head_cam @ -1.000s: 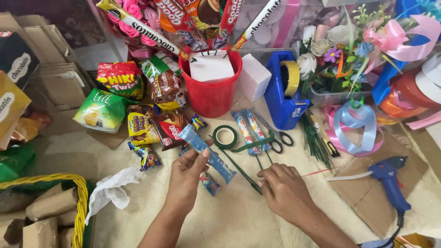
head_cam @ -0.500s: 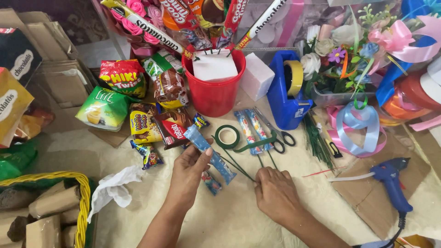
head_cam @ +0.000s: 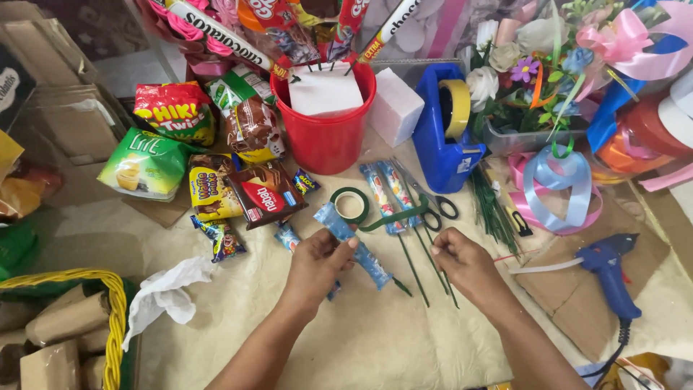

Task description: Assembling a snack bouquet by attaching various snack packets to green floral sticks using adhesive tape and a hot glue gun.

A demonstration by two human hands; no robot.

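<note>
Head view, looking down on a cluttered counter [head_cam: 375,347] covered in pale cloth.

Left hand [head_cam: 317,261]: fingers closed around a long blue-wrapped snack bar [head_cam: 354,245], held slantwise just above the counter, upper end toward the roll of green tape [head_cam: 350,206], lower end meeting a thin green stick [head_cam: 401,287].

Right hand [head_cam: 465,263]: fingertips pinched together on the green sticks [head_cam: 433,269] lying on the counter; grip closed, exact stick cannot be told.

Two more blue-wrapped bars [head_cam: 382,189] lie just beyond the hands, beside black-handled scissors [head_cam: 433,206].

Further back: red bucket [head_cam: 325,137] holding a white foam block with snack sticks standing in it; blue tape dispenser [head_cam: 444,137] to its right; loose snack packets [head_cam: 209,180] to its left.

Right edge: blue glue gun [head_cam: 610,267] on cardboard, ribbon loops [head_cam: 563,188] near it.

Lower left: yellow basket rim [head_cam: 112,318], crumpled white tissue [head_cam: 170,292] beside it.
</note>
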